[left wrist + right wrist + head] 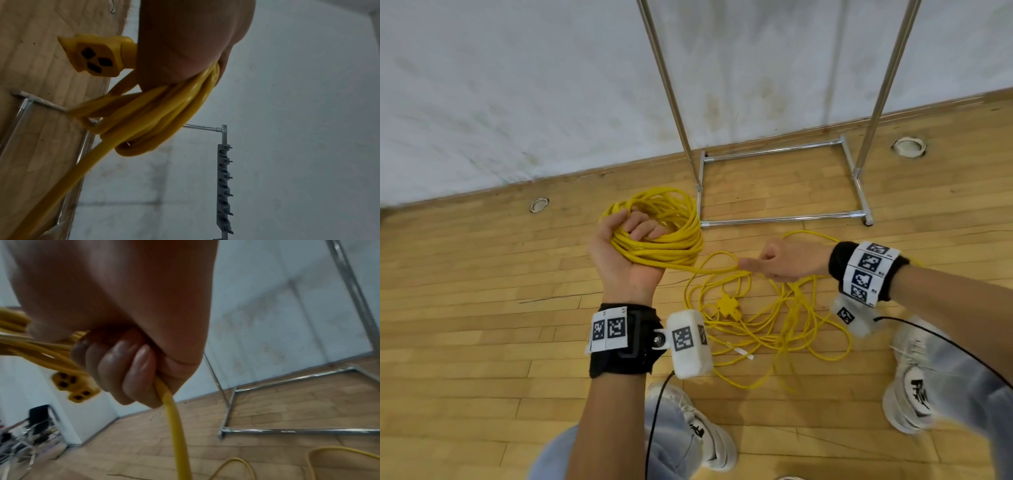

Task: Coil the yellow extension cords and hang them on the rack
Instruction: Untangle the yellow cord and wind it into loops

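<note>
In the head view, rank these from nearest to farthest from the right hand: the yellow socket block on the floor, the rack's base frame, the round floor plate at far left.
1. Socket block, just below the right hand.
2. Rack's base frame, beyond the hand, by the wall.
3. Round floor plate, far left.

The rack (pixel 784 150) top is cut off; the left hand (pixel 626 246) hides coil strands

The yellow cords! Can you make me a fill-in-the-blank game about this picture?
1. The left hand holds a coil of ____ cord.
2. The right hand grips a single strand that runs down to the loose cord on the ____.
3. The metal rack stands in front of the ____.

Missing words: yellow; floor; wall
</note>
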Motion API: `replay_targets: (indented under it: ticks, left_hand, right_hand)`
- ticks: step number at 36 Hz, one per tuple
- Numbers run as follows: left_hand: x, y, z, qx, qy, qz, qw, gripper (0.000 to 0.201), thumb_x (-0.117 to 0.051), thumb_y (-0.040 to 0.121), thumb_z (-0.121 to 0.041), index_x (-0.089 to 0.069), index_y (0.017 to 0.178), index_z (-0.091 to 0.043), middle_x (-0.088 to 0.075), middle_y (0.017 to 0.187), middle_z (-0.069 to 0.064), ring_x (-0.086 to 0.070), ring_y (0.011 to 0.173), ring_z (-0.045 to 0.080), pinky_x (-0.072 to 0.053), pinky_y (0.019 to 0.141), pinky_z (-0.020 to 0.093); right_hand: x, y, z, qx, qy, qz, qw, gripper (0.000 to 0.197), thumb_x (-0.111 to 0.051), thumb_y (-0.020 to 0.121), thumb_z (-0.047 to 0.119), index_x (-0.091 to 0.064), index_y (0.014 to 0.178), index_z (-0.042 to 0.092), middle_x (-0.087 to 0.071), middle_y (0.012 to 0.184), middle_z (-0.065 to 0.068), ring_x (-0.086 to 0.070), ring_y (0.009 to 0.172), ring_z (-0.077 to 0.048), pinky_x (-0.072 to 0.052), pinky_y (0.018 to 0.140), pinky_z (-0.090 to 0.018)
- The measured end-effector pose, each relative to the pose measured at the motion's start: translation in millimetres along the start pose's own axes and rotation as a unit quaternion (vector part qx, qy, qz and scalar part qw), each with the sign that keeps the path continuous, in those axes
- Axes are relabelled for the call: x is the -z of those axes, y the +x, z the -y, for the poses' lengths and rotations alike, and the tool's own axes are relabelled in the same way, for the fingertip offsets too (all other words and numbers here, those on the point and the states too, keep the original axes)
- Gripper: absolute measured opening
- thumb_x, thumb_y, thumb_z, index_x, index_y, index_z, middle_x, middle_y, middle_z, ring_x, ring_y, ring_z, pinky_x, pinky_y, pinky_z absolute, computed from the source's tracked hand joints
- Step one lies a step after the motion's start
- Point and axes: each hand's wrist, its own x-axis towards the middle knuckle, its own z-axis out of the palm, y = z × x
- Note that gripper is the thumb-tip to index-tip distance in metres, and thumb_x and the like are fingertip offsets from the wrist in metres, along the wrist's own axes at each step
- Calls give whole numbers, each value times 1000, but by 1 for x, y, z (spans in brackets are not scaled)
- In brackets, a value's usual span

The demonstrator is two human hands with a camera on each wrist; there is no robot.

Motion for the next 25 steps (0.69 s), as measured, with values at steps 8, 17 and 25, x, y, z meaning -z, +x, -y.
replay_targets:
  ticks: [8,17,25]
  left_hand:
    - [-2,-8,-5,47,40,48,997,11,-50,86,-13,-55,92,-6,-40,62,-11,-36,48,5,-26,57,23]
    - [-4,-1,9,176,186,130,958,22,-68,79,-14,-55,96,-9,-43,63,-10,-41,47,5,-31,55,23]
    - [-2,0,12,161,205,113,959,11,-48,85,-14,-52,94,-9,-41,61,-9,-40,44,5,-28,53,22]
  right_hand:
    - [19,14,-45,-73,-57,-63,994,78,-49,61,100,-25,52,27,-21,51,7,-17,45,-14,-13,55,-33]
    - [38,24,-16,-55,-18,-95,994,60,-61,89,68,-48,61,16,-54,54,-3,-49,53,-18,-45,67,-31]
    - [44,14,1,58,47,-23,997,33,-72,94,38,-68,89,6,-50,52,8,-41,49,-9,-34,52,-20]
